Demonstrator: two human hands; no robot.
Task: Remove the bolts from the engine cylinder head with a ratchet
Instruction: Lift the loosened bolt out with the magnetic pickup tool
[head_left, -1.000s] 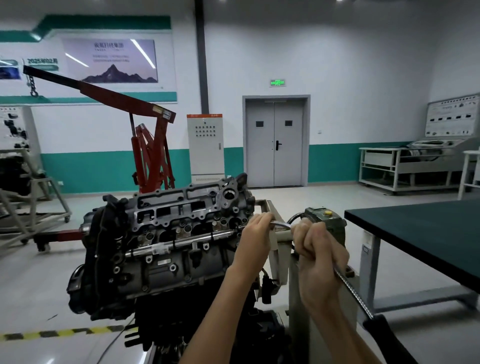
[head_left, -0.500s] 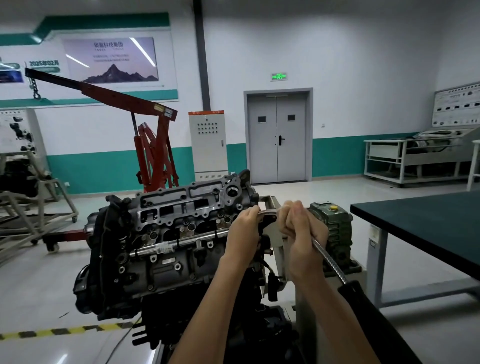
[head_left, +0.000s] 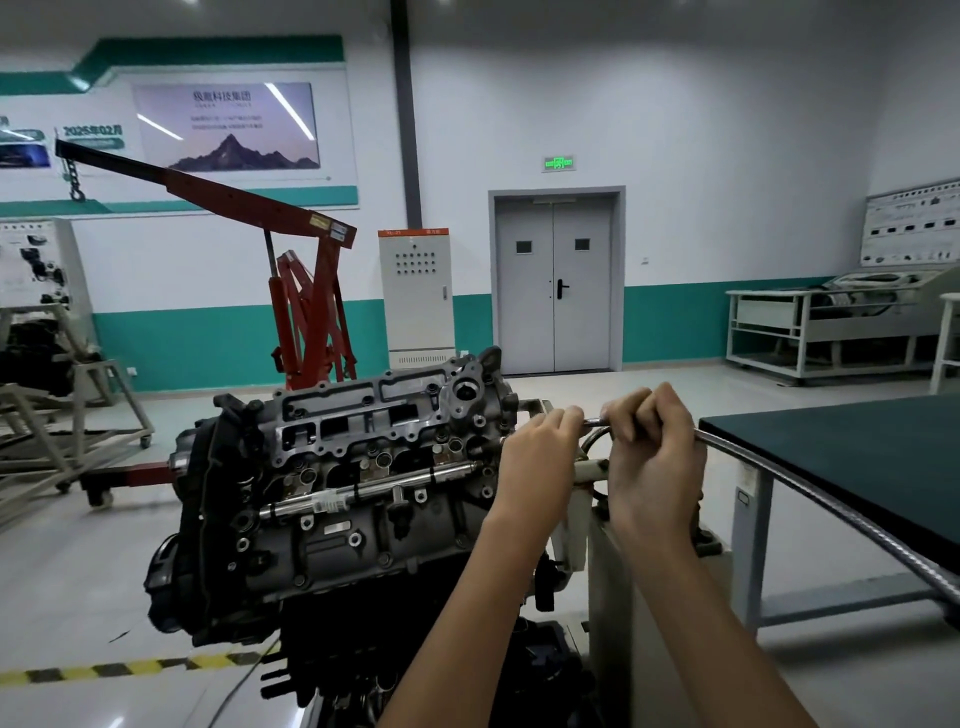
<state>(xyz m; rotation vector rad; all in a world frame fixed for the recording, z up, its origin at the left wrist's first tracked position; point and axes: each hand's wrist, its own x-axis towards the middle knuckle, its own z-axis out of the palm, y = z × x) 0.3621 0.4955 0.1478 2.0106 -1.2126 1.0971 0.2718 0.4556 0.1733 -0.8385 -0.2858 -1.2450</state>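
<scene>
Cylinder head (head_left: 374, 431) sits on the engine stand, left of the table (head_left: 831, 457); several bolts look seated, so we judge most removal remains. Our left hand (head_left: 540, 457) closes around the ratchet (head_left: 810, 493) head end at the head's right edge; our right hand (head_left: 649, 452) is fisted around the handle

My left grip (head_left: 540, 457) hides the ratchet (head_left: 831, 499) head and whichever bolt it sits on. The handle's far end runs off the frame's right edge, beyond my right grip (head_left: 652, 447).
</scene>
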